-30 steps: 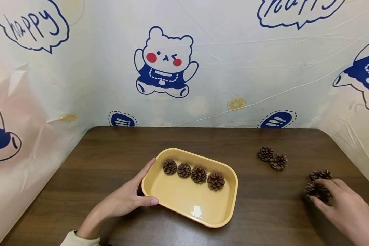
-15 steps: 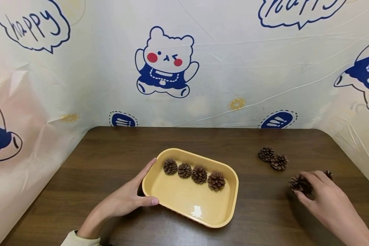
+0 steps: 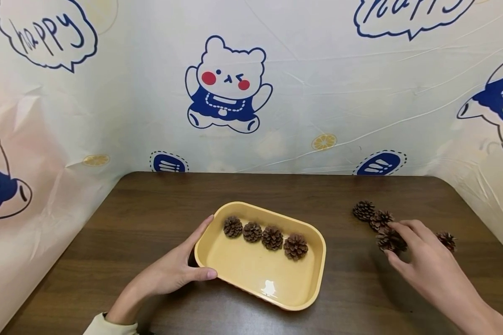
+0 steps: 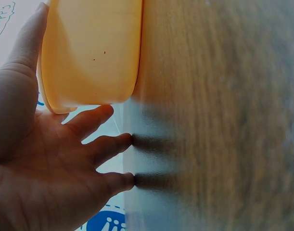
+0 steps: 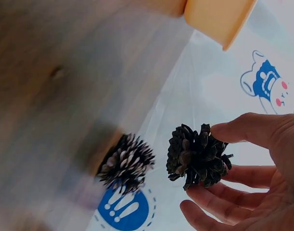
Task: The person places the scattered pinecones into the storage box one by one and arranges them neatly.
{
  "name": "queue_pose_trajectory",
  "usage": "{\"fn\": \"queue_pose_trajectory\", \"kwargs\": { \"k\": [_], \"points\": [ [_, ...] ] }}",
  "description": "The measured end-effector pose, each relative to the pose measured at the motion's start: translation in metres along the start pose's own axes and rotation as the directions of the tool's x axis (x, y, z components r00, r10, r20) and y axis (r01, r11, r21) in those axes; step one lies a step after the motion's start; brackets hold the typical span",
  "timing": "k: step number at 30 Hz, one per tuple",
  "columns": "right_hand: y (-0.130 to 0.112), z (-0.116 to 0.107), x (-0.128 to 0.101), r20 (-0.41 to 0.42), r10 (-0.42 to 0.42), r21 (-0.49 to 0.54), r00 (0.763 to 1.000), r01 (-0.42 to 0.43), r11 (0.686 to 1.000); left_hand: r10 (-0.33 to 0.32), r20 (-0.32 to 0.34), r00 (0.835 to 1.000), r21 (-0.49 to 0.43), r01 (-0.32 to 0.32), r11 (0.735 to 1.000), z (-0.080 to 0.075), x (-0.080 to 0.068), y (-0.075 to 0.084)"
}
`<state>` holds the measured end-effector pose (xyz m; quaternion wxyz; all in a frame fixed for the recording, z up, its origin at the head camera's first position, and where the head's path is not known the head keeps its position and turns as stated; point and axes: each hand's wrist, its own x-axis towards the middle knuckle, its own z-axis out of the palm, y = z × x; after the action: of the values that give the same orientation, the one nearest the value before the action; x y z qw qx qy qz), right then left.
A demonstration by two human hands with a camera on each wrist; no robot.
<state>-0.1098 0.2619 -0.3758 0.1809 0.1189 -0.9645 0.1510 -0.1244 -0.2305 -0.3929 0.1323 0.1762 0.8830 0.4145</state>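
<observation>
My left hand (image 3: 167, 267) grips the left end of a yellow rectangular tray (image 3: 234, 267), thumb along the near rim and index finger up its left edge. In the left wrist view its other fingers (image 4: 110, 147) spread out below the tray's wall (image 4: 91, 53). Four-sided and shallow, the tray holds a row of several brown pine cones (image 3: 272, 238) along its far wall. At the right, my right hand (image 3: 429, 263) pinches one pine cone (image 5: 197, 156) between thumb and fingers, above the table and overlapping a pair of cones in the head view.
Two pine cones, one farther back (image 3: 363, 211) and one beside it (image 3: 381, 220), lie on the dark wooden table (image 3: 302, 195). Another pine cone (image 3: 446, 241) lies behind my right hand. A printed white sheet (image 3: 302, 93) hangs behind the table and along both sides.
My right hand has moved left and away from me, carrying the pine cone from beside the rightmost cone toward the pair. The left hand and tray stay put.
</observation>
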Motion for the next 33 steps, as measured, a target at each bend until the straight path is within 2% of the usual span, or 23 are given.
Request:
{"fn": "queue_pose_trajectory", "kwargs": {
  "k": [11,23,29,33],
  "points": [
    [-0.026,-0.003,0.013,-0.023,-0.043,0.018,0.999,0.043,0.999,-0.019,0.015,1.000,0.004,0.019,1.000,-0.001,0.001,0.001],
    [-0.059,-0.005,0.030,-0.132,-0.165,0.033,0.977,0.170,0.985,-0.019,0.010,1.000,-0.005,0.019,1.000,0.000,0.000,0.002],
    [-0.078,-0.007,0.042,-0.114,-0.216,0.080,0.970,0.225,0.971,-0.023,0.009,1.000,-0.003,0.023,1.000,-0.001,0.000,0.002],
    [-0.091,-0.010,0.052,-0.054,-0.252,0.177,0.966,0.257,0.950,-0.025,0.010,1.000,-0.002,0.025,1.000,-0.001,0.000,0.002]
  ]
}}
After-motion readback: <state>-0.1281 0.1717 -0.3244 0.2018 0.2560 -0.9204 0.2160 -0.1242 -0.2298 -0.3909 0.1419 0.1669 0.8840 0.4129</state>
